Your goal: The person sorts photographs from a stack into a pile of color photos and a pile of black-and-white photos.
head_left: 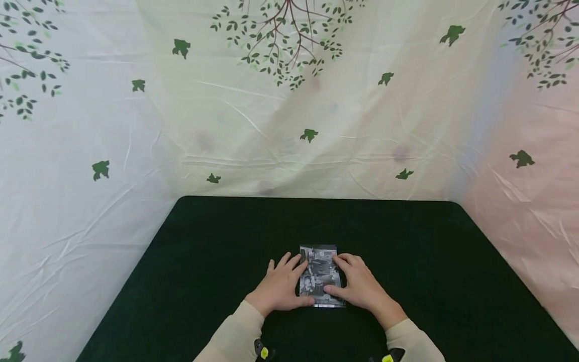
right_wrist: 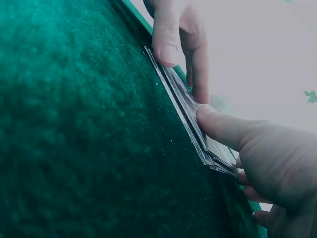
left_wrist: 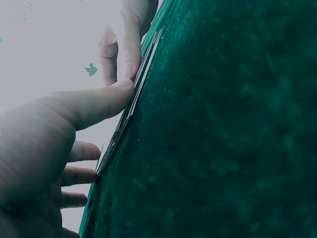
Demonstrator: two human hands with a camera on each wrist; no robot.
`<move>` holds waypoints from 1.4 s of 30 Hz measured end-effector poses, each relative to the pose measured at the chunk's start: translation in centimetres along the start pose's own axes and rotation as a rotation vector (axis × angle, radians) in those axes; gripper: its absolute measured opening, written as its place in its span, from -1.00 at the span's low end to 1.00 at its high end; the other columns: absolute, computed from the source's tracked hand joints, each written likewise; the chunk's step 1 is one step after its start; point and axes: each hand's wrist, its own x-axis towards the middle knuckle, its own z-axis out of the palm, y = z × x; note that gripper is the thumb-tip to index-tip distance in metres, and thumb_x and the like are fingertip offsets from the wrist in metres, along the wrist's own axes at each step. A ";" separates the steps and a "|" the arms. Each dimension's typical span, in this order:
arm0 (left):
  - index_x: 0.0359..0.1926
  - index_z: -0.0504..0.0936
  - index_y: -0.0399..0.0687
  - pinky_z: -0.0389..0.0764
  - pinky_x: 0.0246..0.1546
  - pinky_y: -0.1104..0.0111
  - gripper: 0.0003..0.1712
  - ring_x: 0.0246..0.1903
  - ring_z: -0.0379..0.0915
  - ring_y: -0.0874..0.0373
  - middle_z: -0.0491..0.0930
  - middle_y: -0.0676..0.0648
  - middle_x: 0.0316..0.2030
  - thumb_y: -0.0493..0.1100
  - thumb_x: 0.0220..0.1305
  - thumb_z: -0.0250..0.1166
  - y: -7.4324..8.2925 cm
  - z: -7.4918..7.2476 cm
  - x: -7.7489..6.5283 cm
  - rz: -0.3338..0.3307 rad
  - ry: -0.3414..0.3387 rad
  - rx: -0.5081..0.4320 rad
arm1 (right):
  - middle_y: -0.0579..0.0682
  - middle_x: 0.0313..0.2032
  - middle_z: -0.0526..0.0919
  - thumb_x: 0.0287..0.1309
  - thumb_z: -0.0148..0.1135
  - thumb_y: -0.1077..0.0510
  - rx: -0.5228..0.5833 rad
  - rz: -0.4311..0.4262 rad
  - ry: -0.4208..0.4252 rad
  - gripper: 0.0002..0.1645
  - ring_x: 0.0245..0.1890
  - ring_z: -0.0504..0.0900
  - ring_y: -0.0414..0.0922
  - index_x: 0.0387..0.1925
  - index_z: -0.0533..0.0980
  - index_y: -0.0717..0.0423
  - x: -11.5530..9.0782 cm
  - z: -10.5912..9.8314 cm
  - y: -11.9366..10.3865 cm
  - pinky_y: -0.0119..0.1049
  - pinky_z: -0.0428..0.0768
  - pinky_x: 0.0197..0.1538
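A thin stack of black-and-white picture cards (head_left: 318, 274) lies flat on the dark green tabletop. Its uneven layers show from the side in the right wrist view, where the edges (right_wrist: 181, 111) do not line up fully. My left hand (head_left: 282, 286) is spread along the stack's left side, with thumb and fingertips touching its edge and lower left corner. On the right side, my right hand (head_left: 359, 284) rests its thumb (right_wrist: 220, 124) on the top card. Its index fingertip touches near the upper right corner, and other fingers lie by the right edge, partly hidden.
The green cloth-covered table (head_left: 217, 226) spreads around the stack on all sides. Behind it hangs pale fabric (head_left: 253, 125) printed with leaves and branches. Dark bands with yellow-green marks (head_left: 264, 353) sit at both sleeve cuffs.
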 end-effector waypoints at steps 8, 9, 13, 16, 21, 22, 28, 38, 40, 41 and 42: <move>0.44 0.21 0.11 0.02 0.21 -0.31 0.06 0.44 -0.17 -0.16 0.04 -0.06 0.46 0.53 0.02 0.18 -0.1 0.1 0.2 0.021 0.013 -0.003 | 0.07 0.26 0.34 -0.10 0.35 -0.42 -0.003 0.004 0.016 0.04 0.27 0.25 0.08 0.32 0.35 0.06 -0.1 0.1 -0.1 0.12 0.32 0.22; 0.44 0.22 0.11 0.02 0.21 -0.31 0.06 0.44 -0.17 -0.16 0.04 -0.06 0.46 0.53 0.02 0.18 -0.1 0.0 0.2 0.024 0.015 -0.005 | 0.07 0.26 0.34 -0.10 0.35 -0.42 -0.004 0.004 0.019 0.05 0.27 0.25 0.08 0.32 0.35 0.06 0.0 0.0 -0.1 0.12 0.32 0.22; 0.44 0.20 0.13 0.03 0.21 -0.31 0.07 0.44 -0.17 -0.16 0.02 -0.06 0.47 0.54 0.01 0.18 -0.2 0.0 0.2 0.033 0.009 -0.001 | 0.06 0.26 0.33 -0.11 0.36 -0.42 -0.004 0.009 0.020 0.05 0.27 0.25 0.07 0.32 0.35 0.06 0.0 0.0 -0.2 0.12 0.32 0.21; 0.45 0.19 0.15 0.03 0.21 -0.30 0.08 0.44 -0.18 -0.16 0.01 -0.06 0.47 0.54 -0.01 0.20 -0.2 -0.1 0.2 0.035 0.004 0.005 | 0.07 0.26 0.33 -0.11 0.36 -0.42 -0.009 0.006 0.023 0.05 0.27 0.25 0.07 0.32 0.36 0.07 0.0 -0.1 -0.3 0.11 0.33 0.21; 0.44 0.21 0.13 0.03 0.21 -0.31 0.07 0.44 -0.17 -0.16 0.02 -0.08 0.47 0.52 -0.01 0.23 -0.1 -0.2 0.1 0.040 0.008 0.001 | 0.07 0.25 0.34 -0.12 0.35 -0.43 -0.021 -0.003 0.030 0.06 0.26 0.26 0.07 0.32 0.36 0.08 0.1 0.0 -0.3 0.11 0.34 0.21; 0.44 0.21 0.13 0.03 0.21 -0.31 0.07 0.44 -0.17 -0.16 0.02 -0.08 0.47 0.52 0.00 0.22 -0.1 -0.3 0.0 0.042 0.007 0.000 | 0.07 0.25 0.33 -0.12 0.35 -0.43 -0.023 -0.001 0.027 0.06 0.26 0.26 0.07 0.32 0.36 0.08 0.1 0.0 -0.3 0.10 0.34 0.21; 0.43 0.22 0.11 0.03 0.22 -0.29 0.08 0.44 -0.17 -0.14 0.03 -0.11 0.46 0.51 -0.02 0.25 -0.1 -0.3 0.1 0.061 0.010 0.002 | 0.07 0.26 0.33 -0.11 0.38 -0.39 -0.016 -0.005 0.035 0.05 0.26 0.25 0.06 0.32 0.35 0.10 0.1 -0.1 -0.2 0.08 0.35 0.20; 0.40 0.28 0.09 0.05 0.26 -0.22 -0.02 0.44 -0.13 -0.09 0.07 -0.13 0.45 0.43 0.04 0.28 0.2 -0.3 0.4 0.095 0.014 -0.016 | 0.09 0.20 0.39 0.04 0.40 -0.17 0.110 0.037 0.093 -0.18 0.08 0.49 0.00 0.25 0.41 0.16 0.2 -0.4 -0.5 -0.04 0.52 0.05; 0.40 0.29 0.09 0.05 0.28 -0.19 -0.05 0.44 -0.12 -0.07 0.09 -0.13 0.44 0.42 0.07 0.26 0.3 -0.2 0.4 0.104 0.003 -0.024 | 0.06 0.16 0.43 0.08 0.40 -0.05 0.184 0.059 0.104 -0.28 -0.08 0.56 -0.11 0.24 0.43 0.14 0.2 -0.4 -0.6 -0.16 0.58 -0.10; 0.39 0.30 0.08 0.06 0.28 -0.17 -0.05 0.44 -0.10 -0.07 0.09 -0.12 0.44 0.41 0.08 0.26 0.3 -0.2 0.4 0.107 -0.002 -0.029 | 0.04 0.13 0.45 0.09 0.40 0.01 0.227 0.072 0.107 -0.32 -0.16 0.56 -0.16 0.23 0.44 0.13 0.3 -0.4 -0.6 -0.23 0.58 -0.18; 0.39 0.31 0.09 0.06 0.29 -0.15 -0.06 0.44 -0.10 -0.06 0.10 -0.12 0.44 0.41 0.08 0.26 0.3 -0.2 0.5 0.107 -0.009 -0.034 | 0.02 0.10 0.47 0.10 0.39 0.07 0.270 0.086 0.109 -0.36 -0.24 0.56 -0.21 0.22 0.45 0.11 0.3 -0.4 -0.7 -0.29 0.57 -0.25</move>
